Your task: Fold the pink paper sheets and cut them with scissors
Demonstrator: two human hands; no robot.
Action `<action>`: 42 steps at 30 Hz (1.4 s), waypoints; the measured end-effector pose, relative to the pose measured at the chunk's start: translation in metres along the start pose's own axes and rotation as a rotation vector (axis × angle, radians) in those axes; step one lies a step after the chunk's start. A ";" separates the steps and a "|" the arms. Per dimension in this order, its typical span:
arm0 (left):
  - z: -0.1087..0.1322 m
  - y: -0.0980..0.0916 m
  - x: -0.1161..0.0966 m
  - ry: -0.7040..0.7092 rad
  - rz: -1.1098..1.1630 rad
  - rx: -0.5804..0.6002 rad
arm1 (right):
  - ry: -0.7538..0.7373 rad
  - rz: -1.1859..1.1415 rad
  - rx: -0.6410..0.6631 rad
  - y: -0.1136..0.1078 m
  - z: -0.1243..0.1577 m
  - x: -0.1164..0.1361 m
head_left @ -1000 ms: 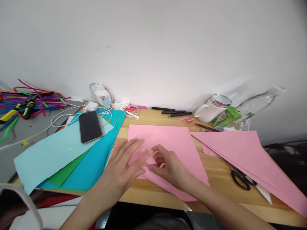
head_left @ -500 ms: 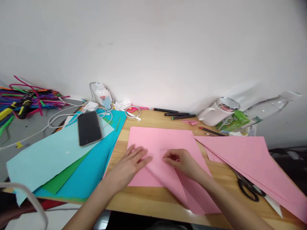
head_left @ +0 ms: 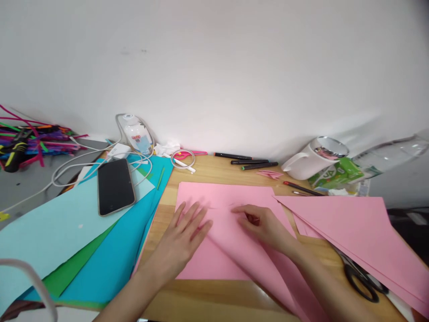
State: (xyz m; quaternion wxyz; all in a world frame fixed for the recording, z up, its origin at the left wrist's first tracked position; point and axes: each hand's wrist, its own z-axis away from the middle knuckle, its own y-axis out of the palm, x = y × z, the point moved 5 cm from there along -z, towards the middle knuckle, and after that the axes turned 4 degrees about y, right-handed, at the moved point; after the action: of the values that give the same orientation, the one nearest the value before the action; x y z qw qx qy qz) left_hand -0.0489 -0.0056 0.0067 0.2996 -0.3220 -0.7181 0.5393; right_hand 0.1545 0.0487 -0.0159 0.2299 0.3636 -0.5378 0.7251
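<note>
A pink sheet of paper lies on the wooden table in front of me, part of it bent over in a loose, raised curve toward the lower right. My left hand rests flat on the left part of the sheet, fingers spread. At the sheet's middle, my right hand has its fingers curled and pinched at the bent-over paper. The exact edge between its fingertips is hard to see. Beneath my right forearm the curved flap drops past the table's front edge.
Right of the sheet lie more pink paper and black-handled scissors. Markers, a white mug, a green carton and a clear bottle line the back. On the left, a phone lies on blue papers.
The view has shifted closer and slightly. My left hand's fingers lie more spread on the sheet. The right hand remains at the sheet's middle, and the bent part now reaches farther down in view.
</note>
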 end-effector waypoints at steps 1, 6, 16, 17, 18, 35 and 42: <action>0.000 0.001 0.000 -0.010 -0.012 0.002 | -0.009 0.022 -0.020 -0.001 0.000 -0.001; 0.003 0.011 0.000 -0.050 -0.052 0.016 | -0.042 0.084 -0.102 -0.004 0.000 -0.008; 0.012 0.021 0.006 -0.197 0.031 -0.008 | 0.102 0.037 -0.094 -0.011 -0.004 -0.023; 0.012 0.021 0.007 -0.202 0.039 -0.002 | 0.114 0.031 -0.086 -0.011 -0.004 -0.024; 0.012 0.021 0.007 -0.206 0.041 -0.001 | 0.123 0.029 -0.081 -0.012 -0.005 -0.024; 0.019 0.025 0.004 -0.250 -0.014 0.094 | 0.206 -0.005 -0.024 -0.012 -0.004 -0.035; 0.016 0.021 0.006 -0.236 -0.034 0.127 | 0.225 -0.011 -0.034 -0.013 -0.004 -0.032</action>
State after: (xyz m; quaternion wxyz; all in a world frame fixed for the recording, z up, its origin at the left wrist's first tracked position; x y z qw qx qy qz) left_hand -0.0622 -0.0062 -0.0175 0.2421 -0.2247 -0.7181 0.6126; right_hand 0.1831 0.0584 -0.0331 0.2991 0.2788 -0.5188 0.7508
